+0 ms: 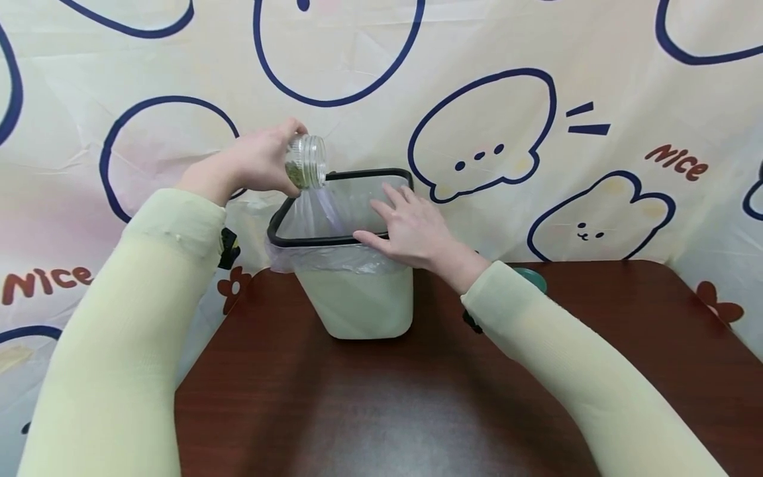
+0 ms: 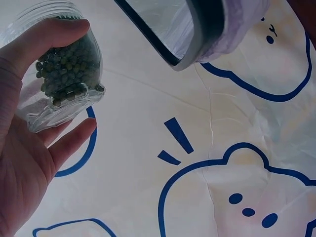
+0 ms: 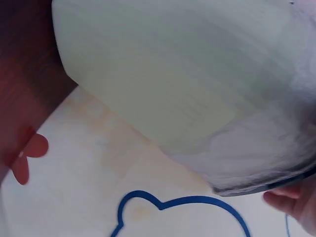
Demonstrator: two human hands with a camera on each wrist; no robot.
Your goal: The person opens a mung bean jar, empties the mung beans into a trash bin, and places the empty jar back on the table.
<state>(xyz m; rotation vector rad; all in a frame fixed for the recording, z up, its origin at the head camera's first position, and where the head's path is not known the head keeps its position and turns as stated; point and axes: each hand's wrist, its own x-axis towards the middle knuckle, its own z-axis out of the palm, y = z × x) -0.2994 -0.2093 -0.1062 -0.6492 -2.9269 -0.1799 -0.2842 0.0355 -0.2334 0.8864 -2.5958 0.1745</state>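
Observation:
My left hand (image 1: 259, 159) grips a clear glass jar (image 1: 311, 159), tilted with its open mouth toward the bin. Small green beans (image 2: 66, 69), like mung beans, lie inside the jar in the left wrist view. A pale green trash bin (image 1: 363, 301) stands upright below, with a black rim (image 1: 369, 173) and a thin translucent liner (image 1: 357, 260) folded over its edge. At the bin's right side, my right hand (image 1: 414, 228) rests on the rim with fingers spread and thumb extended along the near edge. The bin's bottom is hidden.
The bin stands on a dark brown table (image 1: 369, 411) near its back edge. Partly behind the right forearm lies a green round object (image 1: 532, 278). A cream cloth (image 1: 477, 40) with cartoon drawings hangs close behind.

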